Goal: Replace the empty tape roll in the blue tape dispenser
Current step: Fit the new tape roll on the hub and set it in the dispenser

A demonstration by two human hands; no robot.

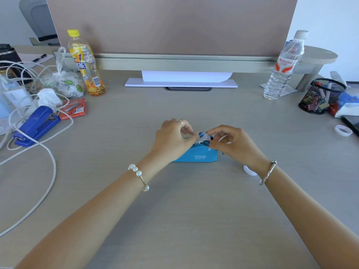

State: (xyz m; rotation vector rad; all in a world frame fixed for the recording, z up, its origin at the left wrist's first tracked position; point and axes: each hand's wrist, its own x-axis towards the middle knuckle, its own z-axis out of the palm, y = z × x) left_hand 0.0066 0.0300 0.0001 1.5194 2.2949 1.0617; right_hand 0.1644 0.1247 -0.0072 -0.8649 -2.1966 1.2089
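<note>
**Working a tape roll at the top of the blue dispenser**

Meeting over the middle of the surface (174, 200), both hands are busy with the blue tape dispenser (196, 155), which stands upright on the surface just in front of the person, its white lettering facing the camera. The left hand (172, 139) curls over the dispenser's left end, fingers bent inward and pinching at the small clear tape roll (204, 138) that sits at the dispenser's top. The right hand (236, 143) comes in from the other side, thumb and forefinger pinched on the same roll; how firmly either hand grips it cannot be told, since the fingers cover most of it. A pearl bracelet (138, 176) circles the left wrist and a metal bangle (269, 172) the right.

Just behind the right wrist a small white round object (249, 170) lies on the surface, partly hidden. Far to the right rests a white tape core (343, 130), near a black mesh pen cup (321, 96) and a clear water bottle (282, 67). To the left lie a blue stapler (37, 125), a red box of staples (73, 109), white cables (41, 171), a knotted plastic bag (65, 82) and a yellow-capped drink bottle (86, 65). A beige partition (174, 24) stands along the back edge.
</note>
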